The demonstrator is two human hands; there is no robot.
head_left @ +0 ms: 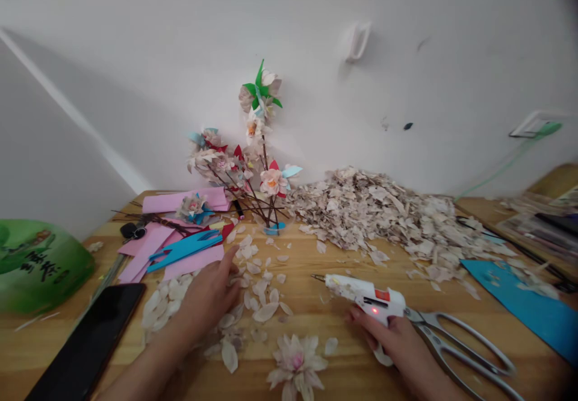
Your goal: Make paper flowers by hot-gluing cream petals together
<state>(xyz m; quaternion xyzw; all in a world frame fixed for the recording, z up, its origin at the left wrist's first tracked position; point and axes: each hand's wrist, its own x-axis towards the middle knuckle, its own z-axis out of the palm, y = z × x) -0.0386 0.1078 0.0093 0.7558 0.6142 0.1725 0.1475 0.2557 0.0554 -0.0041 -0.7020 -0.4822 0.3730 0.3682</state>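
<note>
My right hand [391, 344] is wrapped round the handle of a white glue gun [361, 292]. Its nozzle points left, and a small red light glows on its side. Over the loose petals on the left, my left hand [212, 292] reaches out with fingers apart, and I see nothing held in it. Pale loose petals [266, 312] lie scattered beside its fingertips. Between the two hands, near the front, rests a pale flower [297, 365] with a pink centre. Metal scissors [451, 341] lie just right of my right hand.
A large heap of dry petals [361, 208] covers the back right. Flower stems stand in a clear holder [273, 228] against the wall. Pink paper [185, 201] and blue paper strips [185, 251], a black phone [88, 341], a green bag [43, 268] and a blue sheet [526, 304] lie around.
</note>
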